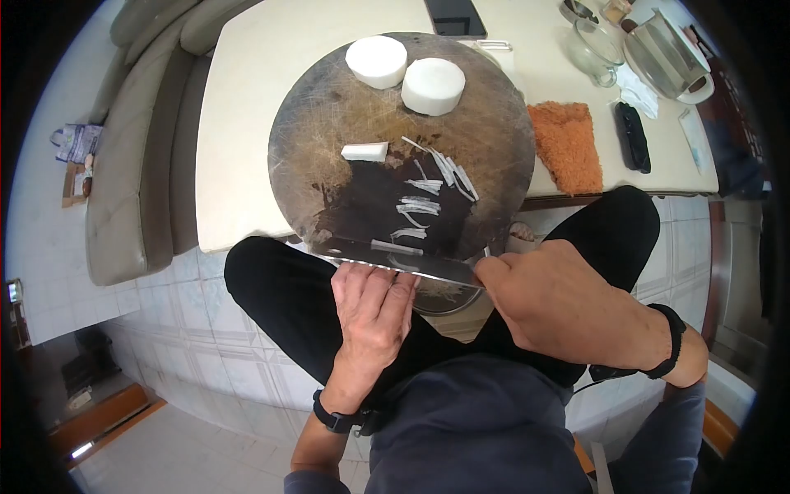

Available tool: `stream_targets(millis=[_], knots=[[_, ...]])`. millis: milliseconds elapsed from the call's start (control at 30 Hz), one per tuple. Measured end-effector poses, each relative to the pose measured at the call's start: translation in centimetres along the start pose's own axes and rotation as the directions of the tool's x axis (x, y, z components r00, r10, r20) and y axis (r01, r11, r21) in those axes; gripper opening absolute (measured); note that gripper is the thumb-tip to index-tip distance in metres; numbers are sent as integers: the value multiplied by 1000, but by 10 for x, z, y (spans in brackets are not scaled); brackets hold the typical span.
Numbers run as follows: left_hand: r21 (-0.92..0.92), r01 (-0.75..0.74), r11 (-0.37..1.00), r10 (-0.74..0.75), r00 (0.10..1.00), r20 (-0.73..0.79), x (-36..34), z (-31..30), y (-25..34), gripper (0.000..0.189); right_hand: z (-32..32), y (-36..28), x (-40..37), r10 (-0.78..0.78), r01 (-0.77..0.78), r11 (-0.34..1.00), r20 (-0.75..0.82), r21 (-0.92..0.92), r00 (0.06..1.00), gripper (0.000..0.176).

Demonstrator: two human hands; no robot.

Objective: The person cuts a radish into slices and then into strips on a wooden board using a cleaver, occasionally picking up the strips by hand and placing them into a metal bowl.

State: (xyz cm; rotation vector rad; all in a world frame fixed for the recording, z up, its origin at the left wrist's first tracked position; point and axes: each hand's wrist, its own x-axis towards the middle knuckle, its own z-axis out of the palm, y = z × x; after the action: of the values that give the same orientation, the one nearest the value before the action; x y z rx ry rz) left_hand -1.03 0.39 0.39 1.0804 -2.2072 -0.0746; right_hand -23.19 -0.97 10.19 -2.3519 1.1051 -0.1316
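Note:
My right hand [559, 300] grips the handle of a broad knife [387, 257] whose blade lies flat along the near edge of a round wooden cutting board [329, 123]. My left hand [372, 309] rests with its fingers against the blade's underside at the board's edge. Thin white vegetable strips [424, 206] lie on the dark wet patch of the board just beyond the blade. A small white wedge [364, 151] sits mid-board. Two thick white radish rounds [403, 72] stand at the far side.
The board sits on a cream table [239, 123]. An orange cloth [566, 144], a black remote [632, 136], a glass jug [597, 49] and a phone [454, 16] lie to the right and back. A beige sofa [132, 165] stands left. A metal bowl [448, 298] shows under the blade.

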Motion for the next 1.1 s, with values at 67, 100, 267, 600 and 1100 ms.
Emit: stream_targets(millis=[67,100,267,600,1100], knots=[[2,2,1000,-2,1000,-5,-1,-1,-1,27,1,0,1,16,-15,1000,30,-26,999,17],[6,7,1000,-7,1000,15,-2,-2,-1,27,3,-1,2,13,-12,1000,31,-23,999,17],[22,18,1000,-19,999,44,-2,-3,2,26,9,-6,18,-45,45,998,-16,-49,999,14],[-1,5,1000,-5,1000,-18,-19,1,5,29,4,-1,-5,-20,19,1000,-59,-20,998,19],[-25,76,997,-75,997,23,-22,0,6,29,14,-8,8,-23,25,996,22,-82,1000,20]])
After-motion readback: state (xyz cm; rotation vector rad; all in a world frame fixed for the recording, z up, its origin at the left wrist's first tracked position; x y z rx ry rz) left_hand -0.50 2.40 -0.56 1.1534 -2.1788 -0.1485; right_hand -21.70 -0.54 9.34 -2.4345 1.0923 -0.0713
